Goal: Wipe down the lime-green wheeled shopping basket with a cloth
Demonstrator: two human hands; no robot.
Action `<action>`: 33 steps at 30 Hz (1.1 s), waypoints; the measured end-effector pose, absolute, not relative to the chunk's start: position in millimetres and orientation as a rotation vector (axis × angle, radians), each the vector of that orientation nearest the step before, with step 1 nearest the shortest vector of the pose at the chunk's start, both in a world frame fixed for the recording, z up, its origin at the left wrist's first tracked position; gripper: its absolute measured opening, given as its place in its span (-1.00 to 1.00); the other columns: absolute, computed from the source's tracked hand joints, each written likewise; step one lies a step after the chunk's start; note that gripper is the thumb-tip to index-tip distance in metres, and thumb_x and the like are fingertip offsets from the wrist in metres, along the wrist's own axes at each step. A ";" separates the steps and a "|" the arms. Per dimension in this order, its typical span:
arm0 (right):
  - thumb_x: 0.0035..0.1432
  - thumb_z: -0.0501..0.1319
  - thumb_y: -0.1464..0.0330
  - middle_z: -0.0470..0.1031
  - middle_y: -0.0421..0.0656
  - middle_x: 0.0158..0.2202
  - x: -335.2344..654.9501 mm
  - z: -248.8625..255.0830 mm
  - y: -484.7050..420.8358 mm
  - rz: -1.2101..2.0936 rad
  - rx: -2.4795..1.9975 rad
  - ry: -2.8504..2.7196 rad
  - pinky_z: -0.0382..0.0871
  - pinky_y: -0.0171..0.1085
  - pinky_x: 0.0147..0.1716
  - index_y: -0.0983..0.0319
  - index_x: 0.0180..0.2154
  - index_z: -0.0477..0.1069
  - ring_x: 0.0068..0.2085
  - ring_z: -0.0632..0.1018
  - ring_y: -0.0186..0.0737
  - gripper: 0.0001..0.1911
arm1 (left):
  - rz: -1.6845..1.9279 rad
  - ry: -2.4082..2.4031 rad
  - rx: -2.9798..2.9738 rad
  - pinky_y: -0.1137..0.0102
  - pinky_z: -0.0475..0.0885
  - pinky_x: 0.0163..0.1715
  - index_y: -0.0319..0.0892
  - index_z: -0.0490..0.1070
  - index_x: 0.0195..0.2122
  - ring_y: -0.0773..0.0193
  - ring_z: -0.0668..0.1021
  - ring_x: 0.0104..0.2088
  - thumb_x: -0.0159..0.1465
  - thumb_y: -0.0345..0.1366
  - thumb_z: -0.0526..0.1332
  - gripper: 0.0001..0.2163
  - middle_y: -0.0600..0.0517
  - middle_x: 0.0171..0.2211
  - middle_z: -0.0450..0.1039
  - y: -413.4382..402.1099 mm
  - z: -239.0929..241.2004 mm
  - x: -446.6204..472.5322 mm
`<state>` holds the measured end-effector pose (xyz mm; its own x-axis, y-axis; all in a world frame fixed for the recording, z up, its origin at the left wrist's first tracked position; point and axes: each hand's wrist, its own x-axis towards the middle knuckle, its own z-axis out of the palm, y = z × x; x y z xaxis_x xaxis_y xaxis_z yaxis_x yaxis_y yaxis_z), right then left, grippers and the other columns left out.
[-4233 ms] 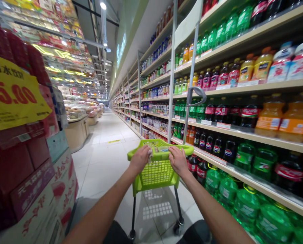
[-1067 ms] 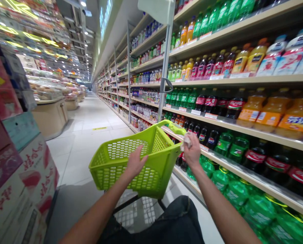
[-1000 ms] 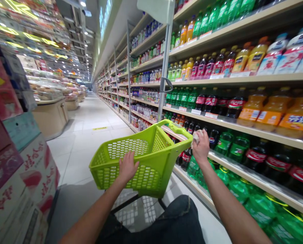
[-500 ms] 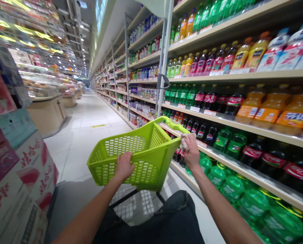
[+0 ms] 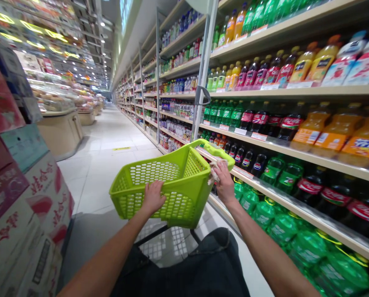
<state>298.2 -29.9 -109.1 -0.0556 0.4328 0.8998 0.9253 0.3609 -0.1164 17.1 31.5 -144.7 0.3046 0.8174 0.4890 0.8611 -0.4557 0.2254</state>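
Note:
A lime-green shopping cart (image 5: 184, 206) with perforated plastic sides stands in front of my knees, its handle end towards the shelves. My left hand (image 5: 154, 197) is closed over the near rim of its basket. A crumpled whitish cloth (image 5: 214, 173) is bunched in my right hand (image 5: 223, 179), which presses it against the handle side of the cart, near where the handle (image 5: 217, 152) joins the basket. The fingertips of my right hand are partly hidden by the cloth. Nothing is visible inside the part of the basket that shows.
Shelves (image 5: 283, 93) of bottled drinks run along the right, close to the cart. Stacked drink cartons (image 5: 45, 194) stand at the left. A tiled aisle (image 5: 104, 123) stretches ahead, with a beige display counter (image 5: 62, 134) on its left side.
My right hand has moved left with the cloth, from the handle's outer end to the side where it meets the basket. My left hand stays on the rim.

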 end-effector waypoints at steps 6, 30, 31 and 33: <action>0.20 -0.06 0.46 0.43 -0.11 -0.04 257.7 -185.6 -33.5 -0.605 -1.113 -2.018 0.33 -0.16 0.02 0.17 -0.11 0.40 0.08 0.35 -0.26 -0.67 | -0.850 -1.582 -2.521 0.08 0.03 0.11 -0.20 0.24 -0.02 0.08 0.26 0.11 -0.02 -0.43 0.07 -0.54 -0.13 0.04 0.30 30.7 -142.2 13.3; 0.21 0.00 0.43 0.36 -0.04 0.02 9.8 -169.0 27.0 -0.494 -0.780 -2.443 0.22 -0.12 0.06 0.28 -0.06 0.34 0.09 0.32 -0.17 -0.71 | -1.145 -1.995 -2.429 0.39 0.31 0.02 -0.20 0.31 -0.02 0.31 0.45 -0.04 -0.07 -0.58 -0.06 -0.45 0.05 -0.06 0.43 43.7 -153.0 -142.5; 0.20 0.01 0.43 0.40 -0.04 -0.01 12.0 -182.2 24.7 -0.503 -0.781 -2.504 0.27 -0.15 0.02 0.28 -0.10 0.36 0.05 0.36 -0.18 -0.73 | -1.159 -1.997 -2.424 0.38 0.31 0.02 -0.19 0.31 -0.02 0.31 0.45 -0.04 -0.08 -0.59 -0.07 -0.44 0.05 -0.05 0.43 42.8 -154.1 -141.9; 0.19 0.03 0.42 0.46 -0.06 -0.10 23.3 -204.7 17.4 -0.510 -0.789 -2.590 0.33 -0.21 -0.05 0.27 -0.18 0.41 -0.03 0.43 -0.21 -0.77 | -1.150 -1.999 -2.410 0.37 0.31 0.02 -0.16 0.31 -0.02 0.31 0.44 -0.02 -0.09 -0.61 -0.07 -0.42 0.06 -0.03 0.41 41.6 -156.2 -140.1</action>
<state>23.3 17.4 -204.7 -0.7682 0.4487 0.4566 0.5884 0.7759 0.2274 -140.1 41.6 -156.2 0.0530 0.9243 0.3780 0.7913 -0.2698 0.5487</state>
